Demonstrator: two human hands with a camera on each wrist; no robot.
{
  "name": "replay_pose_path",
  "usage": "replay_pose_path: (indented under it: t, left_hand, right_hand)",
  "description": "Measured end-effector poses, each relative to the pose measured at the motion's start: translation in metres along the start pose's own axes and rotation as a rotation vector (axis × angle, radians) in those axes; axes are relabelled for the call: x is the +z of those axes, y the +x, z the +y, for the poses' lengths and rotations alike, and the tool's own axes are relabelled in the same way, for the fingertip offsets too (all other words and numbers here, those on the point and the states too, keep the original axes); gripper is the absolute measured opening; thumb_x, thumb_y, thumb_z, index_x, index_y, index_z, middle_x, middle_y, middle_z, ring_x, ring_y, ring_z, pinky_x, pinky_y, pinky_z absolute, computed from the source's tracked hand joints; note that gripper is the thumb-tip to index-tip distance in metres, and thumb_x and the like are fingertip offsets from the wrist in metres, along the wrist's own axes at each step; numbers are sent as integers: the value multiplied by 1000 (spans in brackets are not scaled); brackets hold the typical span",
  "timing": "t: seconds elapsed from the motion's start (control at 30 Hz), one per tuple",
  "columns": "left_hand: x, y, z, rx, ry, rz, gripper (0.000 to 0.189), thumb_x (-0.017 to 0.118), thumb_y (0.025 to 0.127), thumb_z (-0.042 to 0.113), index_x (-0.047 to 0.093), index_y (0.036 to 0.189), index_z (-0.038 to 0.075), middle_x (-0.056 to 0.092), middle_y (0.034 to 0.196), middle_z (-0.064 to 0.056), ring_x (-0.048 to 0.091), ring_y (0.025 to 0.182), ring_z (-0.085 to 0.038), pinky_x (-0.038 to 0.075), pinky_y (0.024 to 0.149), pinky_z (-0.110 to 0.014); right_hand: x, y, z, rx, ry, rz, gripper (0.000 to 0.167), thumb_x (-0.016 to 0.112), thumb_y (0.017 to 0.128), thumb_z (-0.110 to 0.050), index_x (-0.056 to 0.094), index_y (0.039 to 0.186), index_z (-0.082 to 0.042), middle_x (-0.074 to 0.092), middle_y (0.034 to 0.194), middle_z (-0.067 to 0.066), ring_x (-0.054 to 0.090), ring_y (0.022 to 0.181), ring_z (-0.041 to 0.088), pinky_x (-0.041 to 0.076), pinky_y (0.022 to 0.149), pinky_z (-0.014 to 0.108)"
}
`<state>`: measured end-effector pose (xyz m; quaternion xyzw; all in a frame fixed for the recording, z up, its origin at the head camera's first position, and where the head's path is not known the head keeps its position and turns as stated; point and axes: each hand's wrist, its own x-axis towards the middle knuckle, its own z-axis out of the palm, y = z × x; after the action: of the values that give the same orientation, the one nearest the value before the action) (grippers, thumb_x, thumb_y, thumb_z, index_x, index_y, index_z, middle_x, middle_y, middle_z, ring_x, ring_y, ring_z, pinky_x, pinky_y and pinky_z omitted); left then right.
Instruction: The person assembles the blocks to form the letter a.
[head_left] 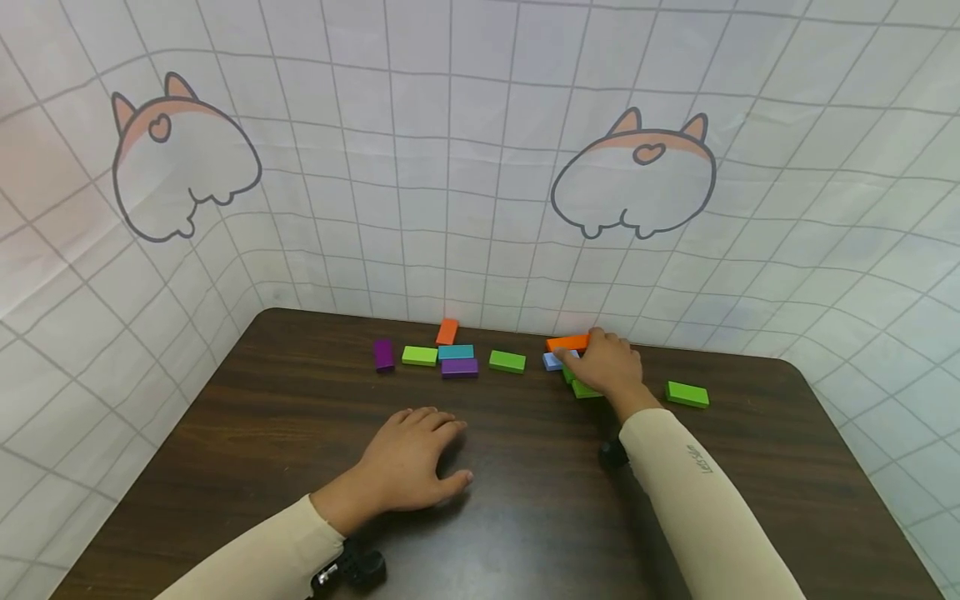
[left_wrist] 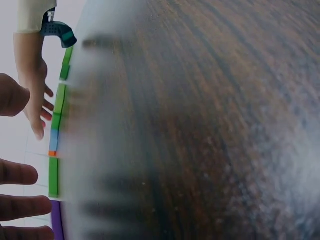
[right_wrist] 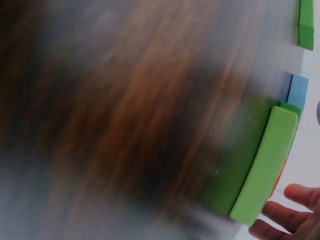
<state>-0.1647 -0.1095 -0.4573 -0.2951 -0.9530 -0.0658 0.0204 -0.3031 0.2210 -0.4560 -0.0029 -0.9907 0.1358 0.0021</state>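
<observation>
My right hand is over a small cluster of blocks at the far side of the table, its fingers loosely bent. Around it lie an orange block, a light blue block and a green block, partly covered by the hand. Seen from the right wrist, its fingertips are right by a green block; no block shows between them. My left hand is spread palm down low over the middle of the table, holding nothing, nearest to a purple block.
Left of the cluster lie a green block, a teal block, a lime block, another orange block and a dark purple block. Another green block lies to the right. A white gridded curtain borders the table.
</observation>
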Motion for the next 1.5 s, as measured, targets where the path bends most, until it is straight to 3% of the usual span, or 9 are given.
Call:
replay_pose_path:
  t: [0.3, 0.57, 0.93, 1.1, 1.3, 1.5]
  left_hand:
    - [0, 0, -2, -19, -6, 36, 68, 55, 95, 65, 61, 142, 17, 60, 140, -5, 52, 133, -32, 38, 109, -57]
    - [2, 0, -1, -17, -26, 40, 70, 54, 94, 67, 61, 142, 17, 60, 140, -5, 52, 133, -32, 38, 109, -57]
    - [0, 1, 0, -13, -29, 42, 70, 54, 94, 67, 61, 142, 17, 60, 139, -5, 52, 132, -31, 38, 109, -57]
    - [-1, 0, 1, -10, -29, 43, 69, 53, 94, 67, 61, 142, 17, 60, 140, -5, 52, 132, -31, 38, 109, -57]
    - [-1, -1, 1, -11, -28, 49, 68, 53, 94, 66, 62, 142, 18, 61, 139, -5, 53, 132, -31, 39, 109, -56]
    - [1, -2, 2, -13, -16, 47, 68, 54, 94, 67, 62, 141, 18, 61, 138, -4, 53, 131, -29, 39, 108, -56]
  right_hand:
    - [5, 9, -4, 27, -10, 26, 87, 47, 94, -72, 54, 133, 5, 59, 118, 28, 54, 108, 46, 42, 95, 64]
    - [9, 16, -8, 77, -1, -6, 90, 49, 91, -77, 53, 136, 1, 59, 121, 26, 52, 111, 45, 39, 98, 63]
    - [10, 17, -14, 160, 108, 6, 79, 60, 89, -65, 54, 138, -4, 56, 121, 24, 48, 115, 45, 30, 103, 66]
    - [7, 15, -16, 180, 126, -6, 75, 61, 88, -62, 56, 137, -5, 54, 117, 25, 46, 113, 45, 32, 99, 64]
    - [2, 14, -18, 162, 136, -41, 74, 64, 87, -61, 57, 139, -8, 55, 118, 22, 46, 113, 43, 32, 98, 63]
    - [-3, 12, -15, 50, 118, -93, 71, 67, 88, -55, 58, 143, -11, 63, 123, 16, 50, 108, 41, 35, 94, 60]
